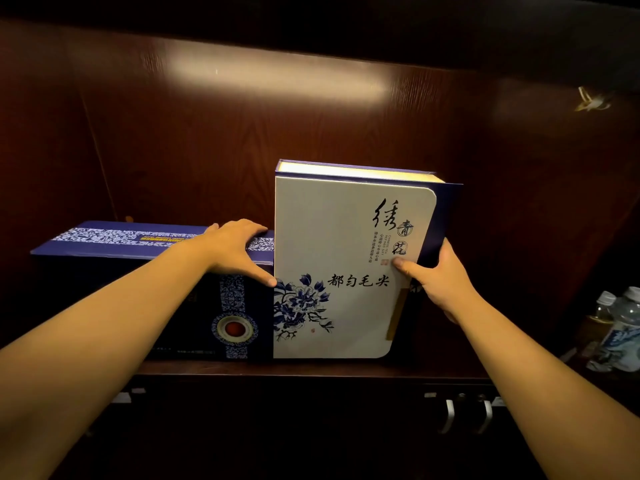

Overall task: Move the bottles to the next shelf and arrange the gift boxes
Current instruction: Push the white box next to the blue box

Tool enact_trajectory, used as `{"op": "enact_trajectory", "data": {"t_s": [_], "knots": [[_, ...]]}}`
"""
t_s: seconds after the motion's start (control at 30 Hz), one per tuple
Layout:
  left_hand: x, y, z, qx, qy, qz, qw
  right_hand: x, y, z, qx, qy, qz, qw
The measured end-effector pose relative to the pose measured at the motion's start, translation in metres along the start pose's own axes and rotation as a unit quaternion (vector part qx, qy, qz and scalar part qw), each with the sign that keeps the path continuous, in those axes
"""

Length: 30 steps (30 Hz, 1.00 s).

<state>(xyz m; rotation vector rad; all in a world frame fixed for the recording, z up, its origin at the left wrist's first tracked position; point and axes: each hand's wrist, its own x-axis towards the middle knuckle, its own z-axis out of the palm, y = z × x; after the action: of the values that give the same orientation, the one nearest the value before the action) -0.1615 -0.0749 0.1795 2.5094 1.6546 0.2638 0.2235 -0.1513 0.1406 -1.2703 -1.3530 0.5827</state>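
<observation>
A tall white gift box (339, 258) with blue flowers and black calligraphy stands upright on the dark wooden shelf (311, 368). My right hand (436, 275) grips its right edge, thumb on the front face. Touching its left side is a low dark-blue gift box (145, 278) with a patterned band and a round red emblem. My left hand (235, 249) lies over that box's top right corner, thumb pointing at the white box's edge. Two clear plastic bottles (620, 327) with white caps stand in the compartment at the far right.
The shelf is a dark wood alcove with a back panel (242, 140) and side walls. Below the shelf edge, cabinet doors carry two silver handles (467, 415). A small golden ornament (590, 100) hangs at the upper right.
</observation>
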Motion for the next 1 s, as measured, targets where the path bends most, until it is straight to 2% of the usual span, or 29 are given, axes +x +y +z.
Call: {"op": "enact_trajectory", "data": {"t_s": [0.47, 0.6, 0.73, 0.9, 1.0], "knots": [[0.004, -0.002, 0.009, -0.016, 0.022, -0.013, 1.0, -0.005, -0.003, 0.005, -0.001, 0.014, 0.015, 1.0], [0.0, 0.001, 0.01, 0.013, 0.019, 0.007, 1.0, -0.006, -0.004, 0.007, -0.004, 0.013, 0.025, 1.0], [-0.004, 0.005, 0.011, 0.046, 0.009, 0.023, 0.999, -0.006, -0.007, 0.012, -0.073, 0.037, 0.029, 0.996], [-0.017, 0.017, 0.022, 0.089, 0.097, 0.058, 0.99, -0.022, -0.015, 0.024, -0.203, 0.099, 0.037, 0.974], [-0.028, 0.032, 0.033, 0.123, 0.173, 0.061, 0.975, -0.038, -0.029, 0.028, -0.286, 0.133, -0.004, 0.949]]}}
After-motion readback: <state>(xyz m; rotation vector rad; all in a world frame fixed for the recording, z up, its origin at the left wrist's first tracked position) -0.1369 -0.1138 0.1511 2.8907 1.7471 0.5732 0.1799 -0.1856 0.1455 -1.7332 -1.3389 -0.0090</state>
